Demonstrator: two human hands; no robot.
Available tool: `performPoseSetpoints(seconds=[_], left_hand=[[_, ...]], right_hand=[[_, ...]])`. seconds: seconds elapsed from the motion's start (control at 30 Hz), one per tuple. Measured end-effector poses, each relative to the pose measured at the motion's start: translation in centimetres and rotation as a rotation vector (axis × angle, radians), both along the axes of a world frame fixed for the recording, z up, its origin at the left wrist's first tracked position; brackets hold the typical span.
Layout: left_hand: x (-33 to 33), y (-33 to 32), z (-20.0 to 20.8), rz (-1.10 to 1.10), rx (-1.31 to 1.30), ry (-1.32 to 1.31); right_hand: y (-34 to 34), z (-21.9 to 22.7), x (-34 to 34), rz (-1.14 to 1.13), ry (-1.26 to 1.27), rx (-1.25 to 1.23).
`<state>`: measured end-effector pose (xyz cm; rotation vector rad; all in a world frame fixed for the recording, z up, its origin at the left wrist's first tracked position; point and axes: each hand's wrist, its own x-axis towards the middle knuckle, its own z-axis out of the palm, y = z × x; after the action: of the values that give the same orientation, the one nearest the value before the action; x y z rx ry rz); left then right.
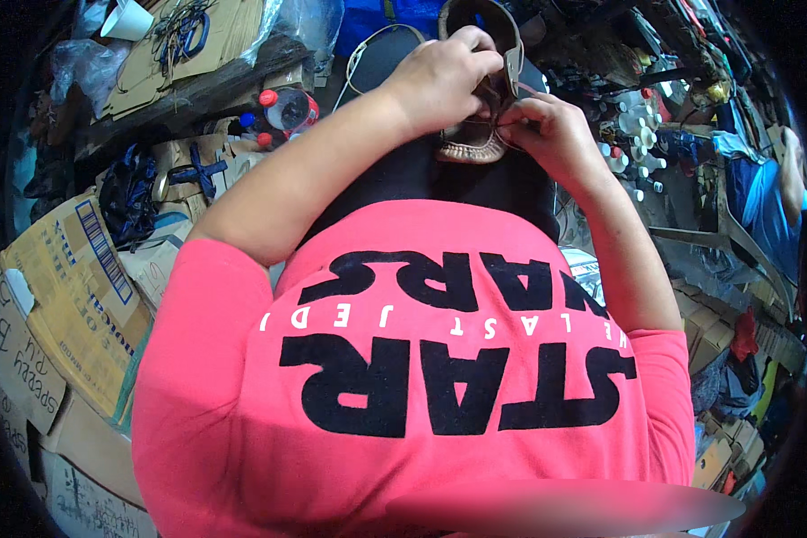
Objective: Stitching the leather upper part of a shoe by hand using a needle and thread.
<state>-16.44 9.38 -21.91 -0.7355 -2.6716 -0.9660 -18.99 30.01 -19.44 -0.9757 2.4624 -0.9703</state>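
Observation:
A brown leather shoe (472, 153) with a pale stitched toe seam rests on my dark-trousered lap, its opening turned away from me. My left hand (446, 79) is bent over the shoe from the left, with its fingers closed on the upper. On the other side, my right hand (550, 131) is pinched close to the shoe's edge, thumb and forefinger pressed together. What lies in that pinch is too small to make out; it may be a thin strand. The left fingertips are partly hidden inside the shoe.
Flattened cardboard (72, 269) lies at the left, with bottles with red caps (289, 109) nearer my left arm. Several small white bottles (635, 143) stand beyond my right forearm. At the far right, another person's arm (791, 177) shows beside blue cloth (762, 211).

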Motion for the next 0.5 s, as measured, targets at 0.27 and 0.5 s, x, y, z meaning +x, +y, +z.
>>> performPoseSetpoints(seconds=[0.27, 0.5], left_hand=[[8.6, -4.4, 4.0, -0.004, 0.010, -0.532], [5.0, -8.5, 4.6, 0.347, -0.040, -0.283]], right_hand=[[7.1, 1.7, -0.4, -0.100, -1.073, -0.948], [13.4, 1.8, -3.2, -0.209, -0.932, -0.648]])
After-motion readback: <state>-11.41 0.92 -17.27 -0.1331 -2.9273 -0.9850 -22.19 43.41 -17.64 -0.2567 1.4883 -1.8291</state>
